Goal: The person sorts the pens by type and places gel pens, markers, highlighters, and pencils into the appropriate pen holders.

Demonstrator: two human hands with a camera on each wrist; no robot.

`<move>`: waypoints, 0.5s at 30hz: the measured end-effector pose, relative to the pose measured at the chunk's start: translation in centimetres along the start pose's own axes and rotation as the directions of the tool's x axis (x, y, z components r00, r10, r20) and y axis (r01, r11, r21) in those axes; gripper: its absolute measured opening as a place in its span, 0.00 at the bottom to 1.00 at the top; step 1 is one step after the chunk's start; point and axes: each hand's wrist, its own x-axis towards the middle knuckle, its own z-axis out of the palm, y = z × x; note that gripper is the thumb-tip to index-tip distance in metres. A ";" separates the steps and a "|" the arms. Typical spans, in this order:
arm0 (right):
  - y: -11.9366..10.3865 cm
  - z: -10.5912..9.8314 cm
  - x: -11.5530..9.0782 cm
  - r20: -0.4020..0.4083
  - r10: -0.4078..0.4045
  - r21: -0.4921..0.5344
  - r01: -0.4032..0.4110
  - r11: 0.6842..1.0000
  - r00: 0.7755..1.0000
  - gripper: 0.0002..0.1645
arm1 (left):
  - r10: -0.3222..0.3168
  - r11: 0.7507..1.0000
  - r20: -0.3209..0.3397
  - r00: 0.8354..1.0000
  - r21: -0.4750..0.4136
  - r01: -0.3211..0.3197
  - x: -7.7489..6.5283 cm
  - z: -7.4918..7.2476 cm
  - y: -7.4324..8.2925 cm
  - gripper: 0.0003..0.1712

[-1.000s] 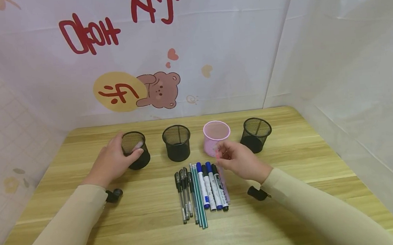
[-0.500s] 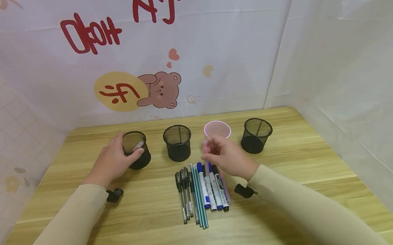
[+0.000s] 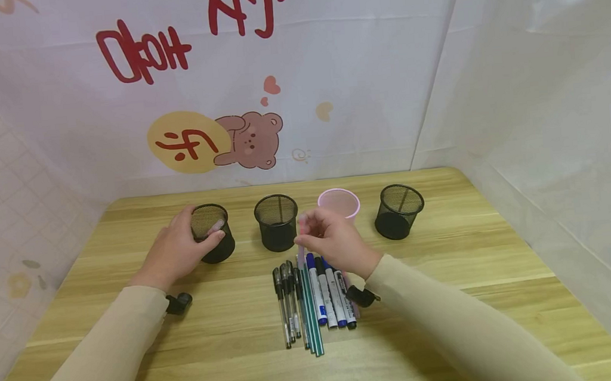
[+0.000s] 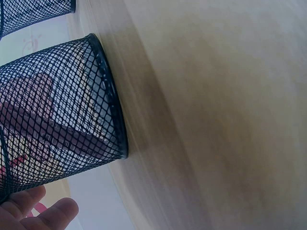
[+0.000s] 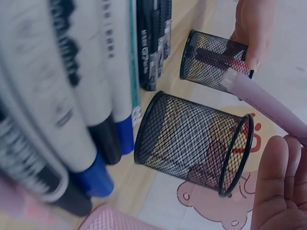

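Right hand (image 3: 336, 239) pinches a pink pen (image 3: 302, 258) while left hand (image 3: 178, 248) grips the leftmost cup (image 3: 218, 249)

The right hand's fingers are closed on the pink pen, thumb against fingertips, and hold it aslant over the upper ends of the pencils (image 3: 312, 318). The hand is in front of the pink mesh cup (image 3: 339, 203), hiding much of its lower part.

The left hand's fingers and thumb are curled round the leftmost cup, a black mesh one that stands upright on the bench (image 3: 205, 354). Inside it leans a second pinkish pen (image 3: 215, 226) – the left wrist view shows it slanting through the mesh.

Four cups form a row: the gripped one, a middle black cup (image 3: 279, 237), the pink one and a right-end black cup (image 3: 394, 224).

Nearer the person lie, from left to right, black-capped gel pens (image 3: 286, 299), the green-and-white pencils, blue- and black-capped markers (image 3: 333, 296) and another pinkish pen (image 3: 356, 314) – partly hidden by a black wrist unit (image 3: 361, 295).
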 end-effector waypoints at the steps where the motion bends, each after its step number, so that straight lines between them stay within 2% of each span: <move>1: -0.1 0.2 0.1 0.000 -0.003 0.003 0.003 1.000 1.000 0.10 | 0.000 1.000 0.000 1.000 0.000 0.000 0.0 0.0 0.0 0.58; 8: -0.6 1.6 1.2 -0.009 -0.005 0.033 0.006 0.999 1.000 0.09 | -0.001 1.000 -0.002 1.000 0.000 0.001 0.0 -0.1 -0.1 0.56; 15: -1.2 2.7 2.2 -0.006 -0.040 0.070 0.041 0.997 0.999 0.09 | -0.001 1.000 0.002 1.000 -0.005 0.001 0.0 -0.1 -0.1 0.56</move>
